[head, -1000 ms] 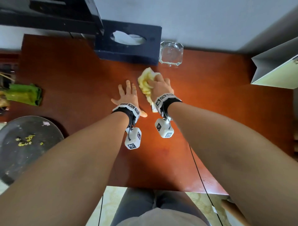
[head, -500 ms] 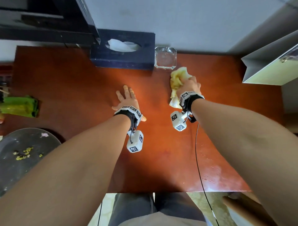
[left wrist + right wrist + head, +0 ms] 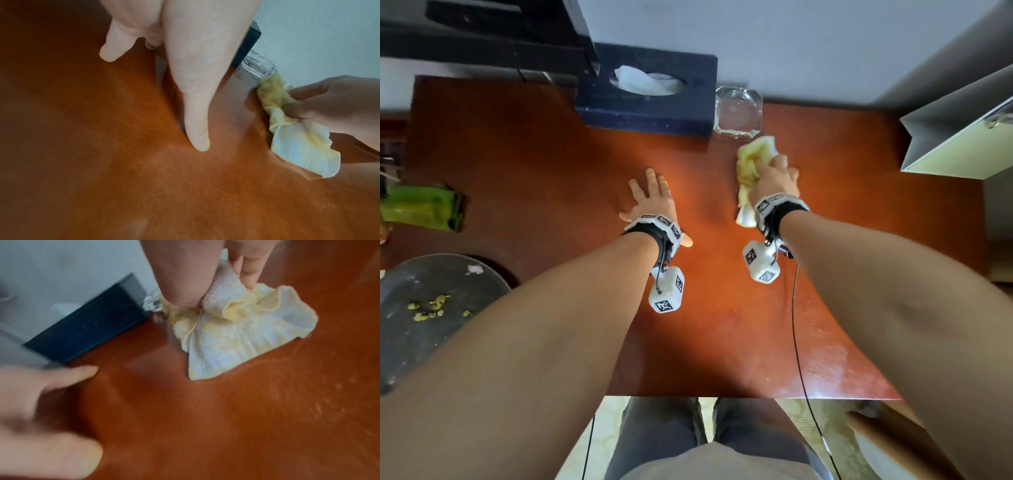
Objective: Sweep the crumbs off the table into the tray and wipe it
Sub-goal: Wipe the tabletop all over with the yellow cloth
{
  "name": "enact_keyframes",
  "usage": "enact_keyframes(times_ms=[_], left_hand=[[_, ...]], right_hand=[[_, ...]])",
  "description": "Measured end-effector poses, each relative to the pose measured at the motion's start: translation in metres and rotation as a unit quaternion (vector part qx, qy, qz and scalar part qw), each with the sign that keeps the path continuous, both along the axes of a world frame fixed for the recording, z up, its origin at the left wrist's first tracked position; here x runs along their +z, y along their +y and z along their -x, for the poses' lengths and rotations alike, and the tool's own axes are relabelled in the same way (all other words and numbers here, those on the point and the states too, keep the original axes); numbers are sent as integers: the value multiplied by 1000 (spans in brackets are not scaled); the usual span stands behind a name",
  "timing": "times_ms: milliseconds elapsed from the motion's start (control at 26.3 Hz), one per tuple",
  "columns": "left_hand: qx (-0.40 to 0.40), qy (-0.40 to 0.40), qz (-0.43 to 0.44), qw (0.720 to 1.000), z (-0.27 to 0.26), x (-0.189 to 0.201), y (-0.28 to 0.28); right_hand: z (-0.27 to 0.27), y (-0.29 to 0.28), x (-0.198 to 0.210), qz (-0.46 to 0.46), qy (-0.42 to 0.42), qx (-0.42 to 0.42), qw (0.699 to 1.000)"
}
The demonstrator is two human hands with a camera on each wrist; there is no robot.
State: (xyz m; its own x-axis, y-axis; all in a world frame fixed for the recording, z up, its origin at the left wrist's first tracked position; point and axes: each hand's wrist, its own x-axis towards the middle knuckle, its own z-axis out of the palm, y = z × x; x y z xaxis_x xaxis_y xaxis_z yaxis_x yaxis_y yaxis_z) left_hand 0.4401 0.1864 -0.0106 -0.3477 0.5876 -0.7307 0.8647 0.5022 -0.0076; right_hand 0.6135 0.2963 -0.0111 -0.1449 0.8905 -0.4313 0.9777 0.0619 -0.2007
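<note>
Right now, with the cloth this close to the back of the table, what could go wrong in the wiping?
The right hand grips the yellow cloth just short of the glass dish; a stroke further back could knock it.

The tray holding the crumbs sits beside the left forearm, so a swing of that arm might bump it.

A wet streak shows near the front right edge and could be missed.

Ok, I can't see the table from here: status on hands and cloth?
Left hand flat on table, holding nothing. Right hand grips yellow cloth, pressed to the wood. Glass ashtray just beyond cloth. Crumbs in tray.
</note>
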Motion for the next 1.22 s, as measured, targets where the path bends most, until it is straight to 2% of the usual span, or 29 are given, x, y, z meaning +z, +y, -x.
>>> enact_keyframes(times_ms=[152,229,267,305,381,495,609,762,876,914,990,1105,1219], left_hand=[[4,20,10,1000,-11,7,4],[1,32,2,999,-16,9,7],[0,31,-9,999,-20,9,9],[-6,26,-27,999,-27,10,13],[-18,11,-67,998,-38,8,23],[-30,-10,-82,996,-59,11,43],[-40,-26,-65,997,-82,12,65],[-43,-23,-42,998,-94,5,76],[-41,-12,-28,999,-100,1,81],[-39,-9,-26,999,-100,1,81],[-40,-6,-21,999,-101,3,84],[-40,-5,-17,999,-99,3,86],[-33,-17,-15,999,-97,1,85]], right_hand=[[-4,-45,-7,6,16,206,978],[-13,-44,-5,20,33,261,964],[-20,-41,-3,29,45,261,964],[-31,-37,1,26,60,238,969],[-51,-30,6,0,90,140,986],[-94,-18,10,-19,82,-19,996],[-151,-4,11,-22,56,-174,983],[-202,5,5,-18,-3,-316,948],[-226,14,-1,37,-67,-310,948],[-229,17,-4,56,-56,-307,949],[-224,18,-5,53,17,-325,944],[-189,26,-1,5,30,-285,958],[-148,30,2,-7,33,-197,980]])
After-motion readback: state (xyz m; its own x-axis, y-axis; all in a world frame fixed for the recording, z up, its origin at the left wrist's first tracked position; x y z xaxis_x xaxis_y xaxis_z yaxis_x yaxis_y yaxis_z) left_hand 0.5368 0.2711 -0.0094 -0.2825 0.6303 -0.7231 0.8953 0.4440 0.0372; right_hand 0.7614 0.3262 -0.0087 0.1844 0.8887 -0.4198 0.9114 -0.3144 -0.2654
